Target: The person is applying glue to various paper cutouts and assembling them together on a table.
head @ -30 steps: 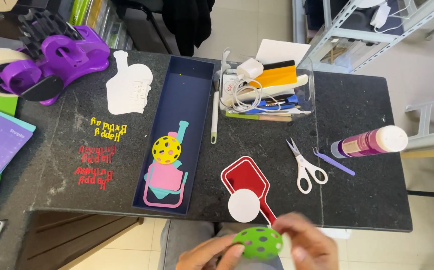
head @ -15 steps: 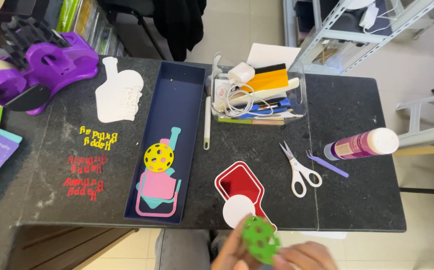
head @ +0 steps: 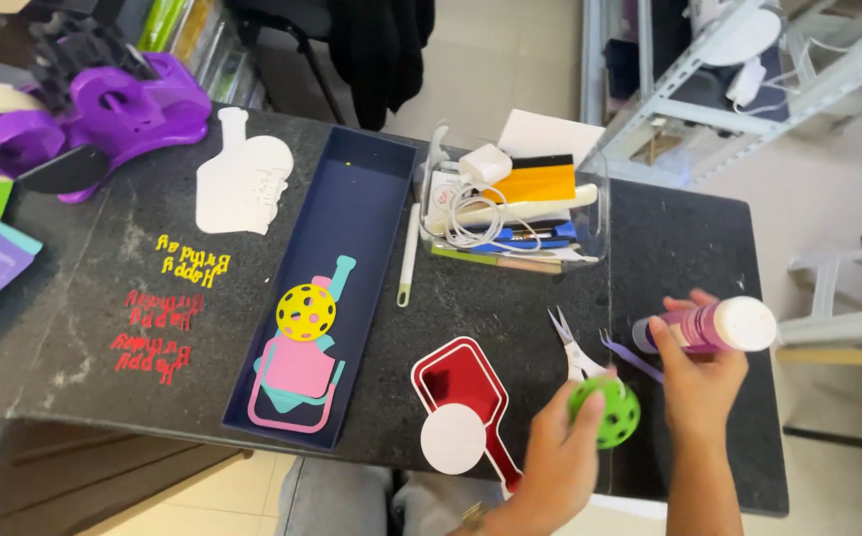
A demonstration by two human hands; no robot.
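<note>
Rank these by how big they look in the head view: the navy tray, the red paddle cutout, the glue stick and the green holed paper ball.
1. Navy tray, by far the largest.
2. Red paddle cutout.
3. Glue stick, held by the right hand.
4. Green holed paper ball, held by the left hand, partly covered, so its full extent is unsure.

You are working in bright, even daylight that seems to come from the upper right, where the pale floor [head: 828,228] looks almost washed out, and shadows on the dark speckled table [head: 669,248] stay short and soft. Your left hand [head: 560,457] and right hand [head: 699,382] show slight motion blur, while the paper cutouts stay sharp. Straight lines bow slightly toward the frame edges, and the clear plastic tray [head: 595,213] carries faint glare.
</note>
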